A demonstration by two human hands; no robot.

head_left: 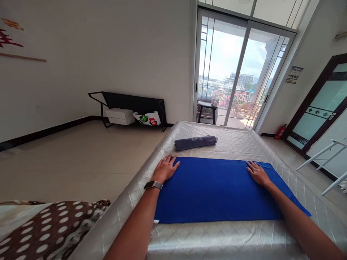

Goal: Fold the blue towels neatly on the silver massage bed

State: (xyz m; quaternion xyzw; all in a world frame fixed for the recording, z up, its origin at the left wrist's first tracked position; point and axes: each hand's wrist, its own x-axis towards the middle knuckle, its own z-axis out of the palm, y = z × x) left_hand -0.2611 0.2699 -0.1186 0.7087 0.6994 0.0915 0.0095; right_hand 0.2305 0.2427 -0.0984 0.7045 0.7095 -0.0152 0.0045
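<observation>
A blue cloth (pixel 211 191) lies spread flat on a pale quilted mattress (pixel 230 240). My left hand (pixel 165 169), with a watch on its wrist, rests on the cloth's far left corner, fingers spread. On the far right part of the cloth lies my right hand (pixel 257 173), its fingers stretched out and flat. Neither hand grips anything. Beyond the cloth's far edge sits a rolled dark grey towel (pixel 195 143), touched by neither hand.
Brown polka-dot bedding (pixel 54 227) is at the lower left. A black rack (pixel 130 99) with white boxes (pixel 119 116) stands by the wall. Glass sliding doors (pixel 238 68) are behind the mattress, and a white metal-legged table (pixel 338 142) is at the right.
</observation>
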